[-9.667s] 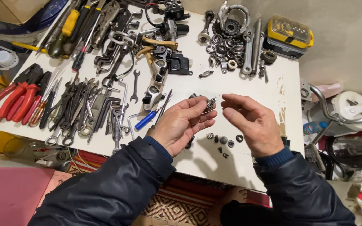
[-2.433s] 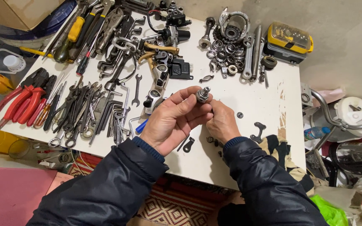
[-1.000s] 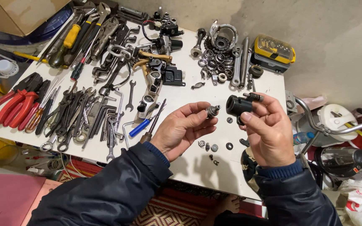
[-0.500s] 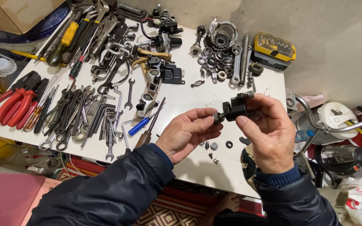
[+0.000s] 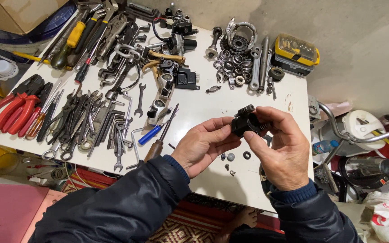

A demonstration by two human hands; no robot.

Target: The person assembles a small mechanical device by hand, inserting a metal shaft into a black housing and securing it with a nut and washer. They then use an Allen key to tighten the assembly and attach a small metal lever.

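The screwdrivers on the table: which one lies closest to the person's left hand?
The brown wooden-handled screwdriver, its handle end almost under the left hand. The blue-handled screwdriver lies just beyond it, and the yellow-handled screwdriver lies far off at the table's back left.

We saw a white desk (image 5: 203, 101) standing against a rough grey concrete wall (image 5: 361, 27), evenly lit with soft shadows. Below its near edge lay a red patterned rug (image 5: 176, 229) and a pink mat (image 5: 1, 211). A cardboard box (image 5: 14, 13) sat at the far left corner.
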